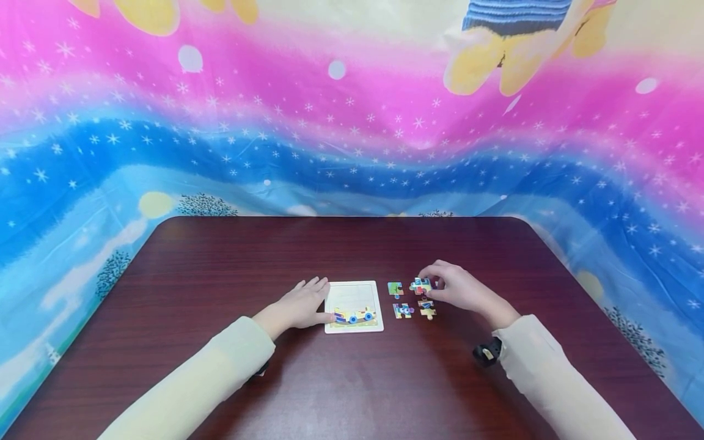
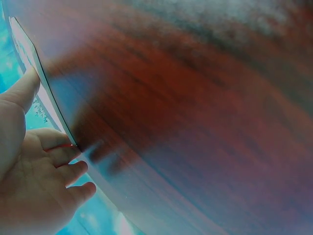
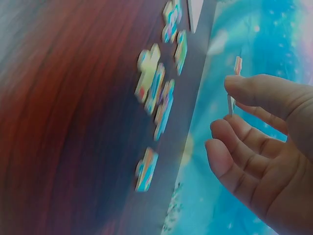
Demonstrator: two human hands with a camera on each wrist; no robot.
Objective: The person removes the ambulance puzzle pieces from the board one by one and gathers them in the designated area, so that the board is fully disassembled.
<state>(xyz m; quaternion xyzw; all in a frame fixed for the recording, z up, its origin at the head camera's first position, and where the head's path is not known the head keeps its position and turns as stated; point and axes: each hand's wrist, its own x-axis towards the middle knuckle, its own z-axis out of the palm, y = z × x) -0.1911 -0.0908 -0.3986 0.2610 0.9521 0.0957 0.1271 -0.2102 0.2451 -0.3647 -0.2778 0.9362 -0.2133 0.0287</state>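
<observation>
Puzzle board [image 1: 352, 294], left of loose pieces [image 1: 403, 311] on the tabletop [image 1: 247, 250], has its near part filled, far part bare, the spread left hand [image 1: 297, 305] touching it, the right hand [image 1: 462, 290] pinching one piece [image 3: 238, 66].

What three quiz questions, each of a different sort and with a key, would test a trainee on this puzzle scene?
1. Fill in: in the head view, the left hand touches the tray on its ____ side.
2. True or false: the picture fills the whole tray.
3. Multiple choice: what does the right hand pinch? A) a cup; B) a puzzle piece; C) a pen.

Key: 1. Left. 2. False; the picture covers only the lower part. 3. B.
</observation>
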